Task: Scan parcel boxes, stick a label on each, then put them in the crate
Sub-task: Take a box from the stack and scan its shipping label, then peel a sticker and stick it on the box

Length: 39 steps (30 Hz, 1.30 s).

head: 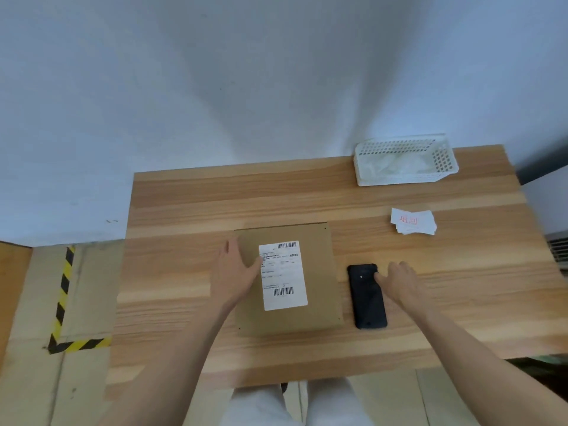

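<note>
A flat brown parcel box lies in the middle of the wooden table, with a white shipping label with barcodes on its top. My left hand rests flat on the box's left edge, thumb touching the label. A black handheld scanner lies just right of the box. My right hand touches the scanner's right side with its fingertips, fingers relaxed. A small stack of white labels with red writing lies at the right. The white perforated crate stands at the back right corner.
A white wall stands right behind the table. On the floor to the left, yellow-and-black hazard tape marks a corner on cardboard sheeting. My legs in white trousers are at the table's front edge.
</note>
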### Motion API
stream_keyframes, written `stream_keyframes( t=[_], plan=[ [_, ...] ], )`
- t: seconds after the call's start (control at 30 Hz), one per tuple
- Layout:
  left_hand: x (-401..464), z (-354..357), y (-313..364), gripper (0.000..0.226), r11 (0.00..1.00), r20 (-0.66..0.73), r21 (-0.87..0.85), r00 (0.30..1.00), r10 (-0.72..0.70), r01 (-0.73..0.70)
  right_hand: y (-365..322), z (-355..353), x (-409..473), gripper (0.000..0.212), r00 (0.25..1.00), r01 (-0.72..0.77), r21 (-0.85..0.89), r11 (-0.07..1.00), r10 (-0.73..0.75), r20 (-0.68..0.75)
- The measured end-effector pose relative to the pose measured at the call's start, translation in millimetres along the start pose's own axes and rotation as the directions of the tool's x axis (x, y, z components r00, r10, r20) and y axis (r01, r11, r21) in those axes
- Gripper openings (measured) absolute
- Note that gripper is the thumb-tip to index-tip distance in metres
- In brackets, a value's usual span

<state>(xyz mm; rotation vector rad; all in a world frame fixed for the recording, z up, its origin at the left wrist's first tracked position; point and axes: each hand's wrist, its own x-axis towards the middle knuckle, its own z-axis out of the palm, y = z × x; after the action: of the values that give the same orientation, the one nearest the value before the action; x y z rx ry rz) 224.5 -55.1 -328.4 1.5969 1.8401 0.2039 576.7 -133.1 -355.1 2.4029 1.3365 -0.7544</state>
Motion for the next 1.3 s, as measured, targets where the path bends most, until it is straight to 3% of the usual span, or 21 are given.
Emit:
stream_keyframes(
  t=[0.07,0.13,0.27,0.53,0.8,1.03,1.3],
  plan=[
    [7,6,40,0.057,0.995,-0.033,0.029,0.995,0.099,-0.098,13,-18,9,0.033,0.999,0.005,0.043,0.999,-0.004,-0.043],
    [14,23,82,0.044,0.983,0.021,0.078,0.986,0.166,-0.167,30,-33,22,0.035,0.997,0.007,0.061,0.998,-0.002,-0.081],
    [24,81,162,0.033,0.975,0.161,0.067,0.967,0.199,-0.212,68,-58,56,0.028,0.988,0.030,0.110,0.993,-0.013,-0.155],
    [41,200,266,0.032,0.965,0.340,0.155,0.929,0.148,-0.211,125,-79,133,0.029,0.992,0.112,0.161,0.980,-0.101,-0.077],
    [79,257,293,0.030,0.996,0.269,0.083,0.963,-0.001,-0.022,132,-69,180,0.026,0.991,0.121,0.396,0.910,-0.132,0.001],
    [92,277,293,0.009,0.989,0.201,-0.068,0.973,-0.117,0.133,132,-54,190,0.021,0.995,0.092,0.493,0.865,-0.094,-0.020],
    [78,259,297,0.019,0.947,0.243,-0.291,0.968,-0.067,0.139,135,-57,186,0.014,0.998,0.054,0.704,0.708,-0.052,-0.024]
  ],
)
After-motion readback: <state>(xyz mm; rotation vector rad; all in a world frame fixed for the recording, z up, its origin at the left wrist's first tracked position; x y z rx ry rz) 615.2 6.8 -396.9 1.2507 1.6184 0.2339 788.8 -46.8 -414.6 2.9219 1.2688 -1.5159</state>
